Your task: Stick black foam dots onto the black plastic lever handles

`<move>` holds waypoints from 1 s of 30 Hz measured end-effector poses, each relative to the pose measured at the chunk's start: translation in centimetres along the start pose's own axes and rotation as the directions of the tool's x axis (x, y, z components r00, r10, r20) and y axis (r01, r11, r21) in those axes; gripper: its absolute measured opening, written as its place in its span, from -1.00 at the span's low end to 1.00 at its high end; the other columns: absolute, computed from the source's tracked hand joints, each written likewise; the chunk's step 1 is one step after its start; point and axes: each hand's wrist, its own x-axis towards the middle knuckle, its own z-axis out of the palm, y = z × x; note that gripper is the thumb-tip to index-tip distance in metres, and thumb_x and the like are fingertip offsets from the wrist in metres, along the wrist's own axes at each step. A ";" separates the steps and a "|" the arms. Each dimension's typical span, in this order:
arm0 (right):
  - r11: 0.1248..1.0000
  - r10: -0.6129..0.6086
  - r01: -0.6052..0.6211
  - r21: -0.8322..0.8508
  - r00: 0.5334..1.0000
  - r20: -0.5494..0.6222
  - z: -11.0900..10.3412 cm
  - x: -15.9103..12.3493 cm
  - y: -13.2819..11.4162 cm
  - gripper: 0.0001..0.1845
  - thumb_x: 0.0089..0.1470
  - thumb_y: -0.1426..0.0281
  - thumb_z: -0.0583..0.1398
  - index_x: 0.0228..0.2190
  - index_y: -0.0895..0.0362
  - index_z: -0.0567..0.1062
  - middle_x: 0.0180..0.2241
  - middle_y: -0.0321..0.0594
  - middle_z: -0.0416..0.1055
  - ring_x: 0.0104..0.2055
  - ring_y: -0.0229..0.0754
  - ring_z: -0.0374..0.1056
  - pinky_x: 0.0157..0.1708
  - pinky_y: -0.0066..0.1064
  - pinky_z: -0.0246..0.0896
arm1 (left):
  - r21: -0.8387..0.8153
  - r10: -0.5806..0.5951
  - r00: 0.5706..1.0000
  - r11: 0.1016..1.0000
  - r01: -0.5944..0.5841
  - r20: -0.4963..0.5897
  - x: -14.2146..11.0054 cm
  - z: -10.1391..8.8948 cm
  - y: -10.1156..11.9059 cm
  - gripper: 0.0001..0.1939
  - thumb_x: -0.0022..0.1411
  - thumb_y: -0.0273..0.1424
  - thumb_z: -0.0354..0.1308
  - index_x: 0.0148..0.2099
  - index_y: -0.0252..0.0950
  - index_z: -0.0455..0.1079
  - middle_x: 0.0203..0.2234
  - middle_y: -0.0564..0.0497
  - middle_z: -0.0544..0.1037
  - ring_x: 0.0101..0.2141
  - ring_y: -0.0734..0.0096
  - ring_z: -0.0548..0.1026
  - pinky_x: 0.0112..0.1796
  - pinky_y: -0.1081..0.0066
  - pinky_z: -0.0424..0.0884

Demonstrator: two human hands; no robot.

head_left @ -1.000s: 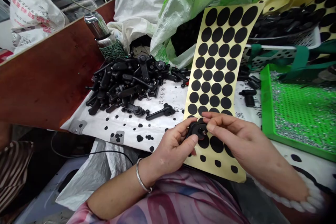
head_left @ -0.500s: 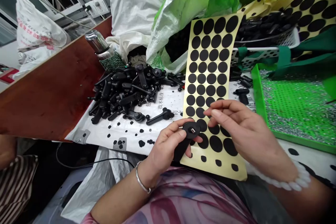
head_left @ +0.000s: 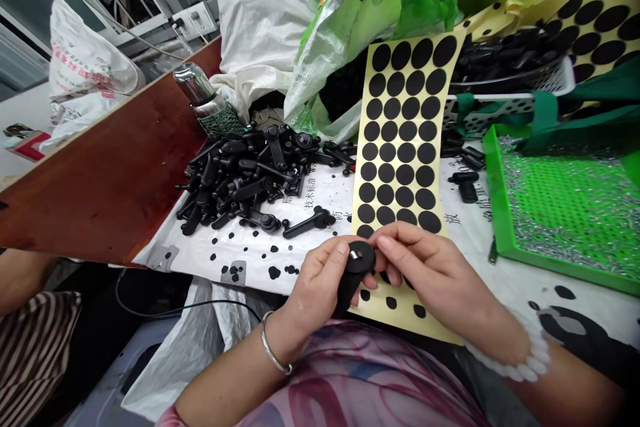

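Left hand (head_left: 323, 280) gripping black handle (head_left: 361, 260), thumb by its round end, metal bit showing in hole. Right hand (head_left: 420, 260) at edge of round end, thumb and finger tips close together; can't tell if pinching anything. Handle held above lower part of sticker sheet (head_left: 403, 321). Handle pile (head_left: 250, 177) on table (head_left: 200, 253), left of sheet; loose handle (head_left: 307, 222) just in front. Green tray (head_left: 565, 269) of metal pins (head_left: 560, 213) right.

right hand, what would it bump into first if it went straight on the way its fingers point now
Most likely the black part held in the left hand, just beyond the right hand; depth is unclear, so they may already touch.
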 end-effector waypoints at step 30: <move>0.320 -0.562 0.262 -0.911 0.826 0.040 -5.5 -4.5 5.4 -0.78 0.20 0.44 0.07 -0.23 0.24 0.50 -0.32 -0.04 0.42 -0.30 -0.02 0.34 -0.28 -0.15 0.16 | 0.749 0.512 0.635 -0.026 -0.662 0.578 1.2 0.3 -1.5 -0.58 0.23 -0.33 0.07 0.11 -0.34 0.28 0.00 -0.26 0.42 0.01 0.09 0.35 0.04 0.07 0.24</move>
